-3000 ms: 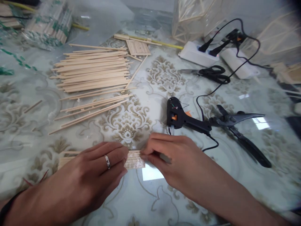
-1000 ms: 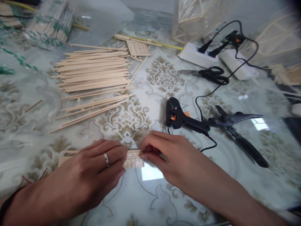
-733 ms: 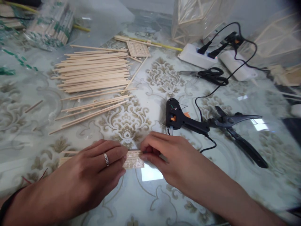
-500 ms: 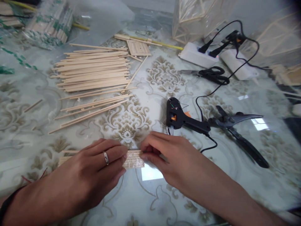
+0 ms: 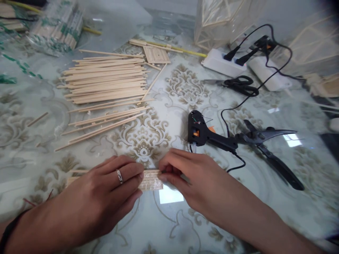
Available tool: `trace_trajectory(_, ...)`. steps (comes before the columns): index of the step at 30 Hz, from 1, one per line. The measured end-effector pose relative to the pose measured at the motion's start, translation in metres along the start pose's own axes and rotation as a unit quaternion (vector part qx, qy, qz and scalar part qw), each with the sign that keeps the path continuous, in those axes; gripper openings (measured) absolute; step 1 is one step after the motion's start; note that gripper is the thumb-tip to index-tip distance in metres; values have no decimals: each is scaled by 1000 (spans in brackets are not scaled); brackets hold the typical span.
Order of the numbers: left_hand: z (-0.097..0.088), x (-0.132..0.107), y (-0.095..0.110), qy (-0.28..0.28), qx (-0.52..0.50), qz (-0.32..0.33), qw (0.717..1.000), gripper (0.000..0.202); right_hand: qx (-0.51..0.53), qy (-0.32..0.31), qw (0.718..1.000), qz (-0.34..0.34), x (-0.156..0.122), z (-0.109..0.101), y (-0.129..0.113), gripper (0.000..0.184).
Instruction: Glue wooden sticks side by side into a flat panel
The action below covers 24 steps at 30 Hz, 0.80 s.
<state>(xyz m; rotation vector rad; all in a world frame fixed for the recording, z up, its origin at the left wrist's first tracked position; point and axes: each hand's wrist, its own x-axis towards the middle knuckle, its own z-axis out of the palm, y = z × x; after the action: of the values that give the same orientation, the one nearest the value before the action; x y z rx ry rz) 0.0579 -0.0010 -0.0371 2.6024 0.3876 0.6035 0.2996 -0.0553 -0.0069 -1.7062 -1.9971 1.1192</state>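
Note:
Between my hands lies a flat panel of wooden sticks point(image 5: 151, 181), set side by side and coated with something glossy like glue. My left hand point(image 5: 113, 190), with a ring on one finger, covers the panel's middle and grips it with fingers bent together. Its left end shows beyond my knuckles. At the right end, my right hand point(image 5: 180, 169) pinches the panel's upper corner between thumb and curled fingers. Above my right hand rests a black hot glue gun point(image 5: 200, 130). Several loose wooden sticks point(image 5: 103, 127) lie above my left hand.
A big pile of wooden sticks point(image 5: 106, 77) lies upper left, with a small stick panel point(image 5: 156, 55) beyond it. Black-handled scissors point(image 5: 238, 84), cutting pliers point(image 5: 267, 141) and a white power strip point(image 5: 221, 62) with cords lie right. Bagged sticks point(image 5: 57, 28) sit at the back left.
Almost nothing differs. Both hands keep the same hold on the stick panel; the whole view has shifted by a few pixels.

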Motion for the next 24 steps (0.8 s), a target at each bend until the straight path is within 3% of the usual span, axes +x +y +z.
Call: trace_trajectory(24, -1, -2, 0, -39, 35, -8, 999, 17, 1, 6, 1000, -17, 0, 0, 3, 27)
